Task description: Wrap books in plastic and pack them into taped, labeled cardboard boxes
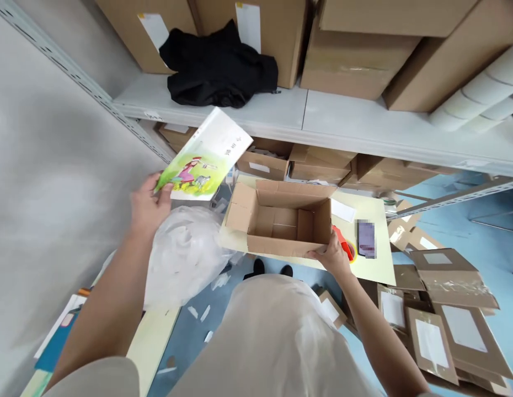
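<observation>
Between the thumb and fingers of my left hand [151, 201] is a thin picture book [207, 157], held up by its lower left corner. Its cover is white above and green-yellow below, with a drawn figure and a small grey animal. My right hand [333, 253] grips the near right corner of an open cardboard box [287, 245] on the pale yellow table [378, 270]. The box's flaps are spread and its bottom shows bare. Just right of that hand lies a red and yellow tape dispenser [345, 242], partly hidden by the fingers.
A phone [366, 239] and a white paper [342, 210] lie on the table. A translucent plastic bag [186, 253] bulges at left. Sealed cartons [463, 325] are piled at right. Above runs a grey shelf [343, 118] with boxes, a black garment [219, 66] and white rolls [480, 94].
</observation>
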A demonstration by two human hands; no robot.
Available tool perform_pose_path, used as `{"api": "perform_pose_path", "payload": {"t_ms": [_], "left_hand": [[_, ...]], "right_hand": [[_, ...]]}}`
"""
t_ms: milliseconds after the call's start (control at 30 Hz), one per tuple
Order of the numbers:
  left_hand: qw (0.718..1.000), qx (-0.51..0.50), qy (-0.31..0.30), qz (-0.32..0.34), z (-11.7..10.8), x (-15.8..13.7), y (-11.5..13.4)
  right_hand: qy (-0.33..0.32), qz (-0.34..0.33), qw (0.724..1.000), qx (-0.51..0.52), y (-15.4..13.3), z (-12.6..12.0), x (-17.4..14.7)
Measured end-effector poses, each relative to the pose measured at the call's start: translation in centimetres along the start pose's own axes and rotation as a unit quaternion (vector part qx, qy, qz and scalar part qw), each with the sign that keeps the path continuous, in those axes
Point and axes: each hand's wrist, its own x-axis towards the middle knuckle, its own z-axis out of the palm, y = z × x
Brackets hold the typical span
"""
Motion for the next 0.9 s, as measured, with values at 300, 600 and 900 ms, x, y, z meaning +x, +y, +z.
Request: {"api": "perform_pose_path", "payload": {"t_ms": [300,600,900], "left_hand": [[0.962,0.019,-0.247,0.112,2.8,-3.5,12.6],[0.881,0.1,-0.431,0.166,13.1,-1.2,14.5],[0.873,0.058,-0.461,0.146,17.1,-1.7,12.9]], "right_hand": [[-0.031,0.003,0.999,-0.029,-0.3,-0.6,0.3],[-0.053,0.011,0.998,-0.026,0.0,-0.5,0.8],[-0.052,0.006,0.998,-0.019,0.1,-0.2,1.0]]}}
